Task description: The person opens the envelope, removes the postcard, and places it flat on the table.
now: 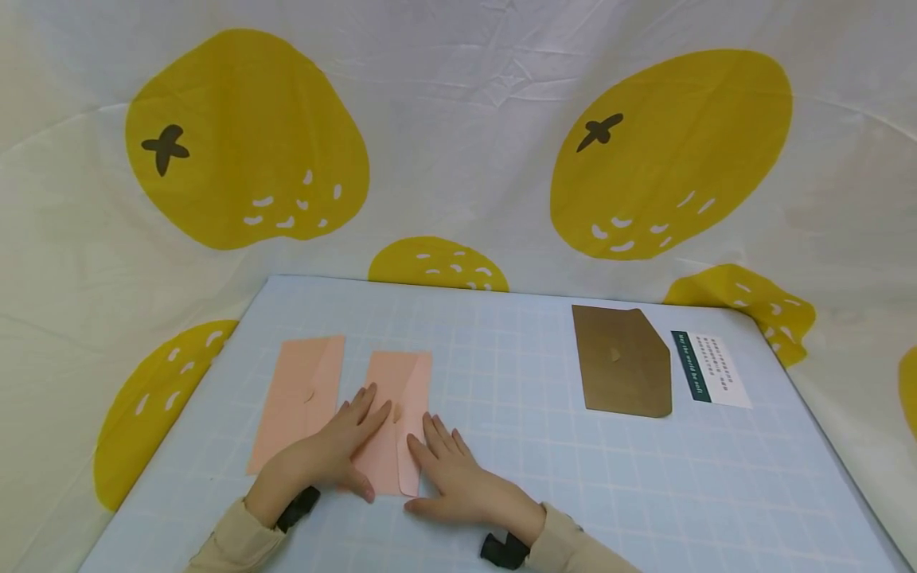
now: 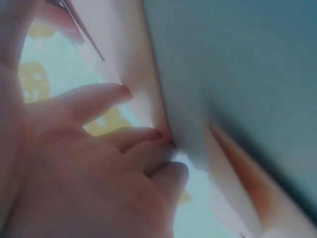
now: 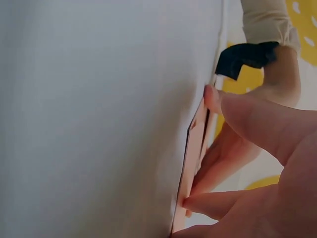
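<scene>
In the head view a pink envelope (image 1: 415, 378) lies flap side up on the table, its flap along the right side. My left hand (image 1: 331, 455) rests at its left edge, fingers spread over the paper. At the right edge is my right hand (image 1: 462, 481), with extended fingertips touching the side and thumb near the bottom corner. The right wrist view shows those fingertips along the thin edge of the pink envelope (image 3: 189, 163). A second pink envelope (image 1: 304, 374) lies to the left, partly covered by my left hand and forearm.
A brown envelope (image 1: 623, 378) with a pointed flap lies at the table's right side. Beside it is a white card (image 1: 719, 370) with a dark green printed strip. A white cloth (image 1: 458, 143) with yellow fruit prints hangs behind the pale blue checked table surface (image 1: 516, 366).
</scene>
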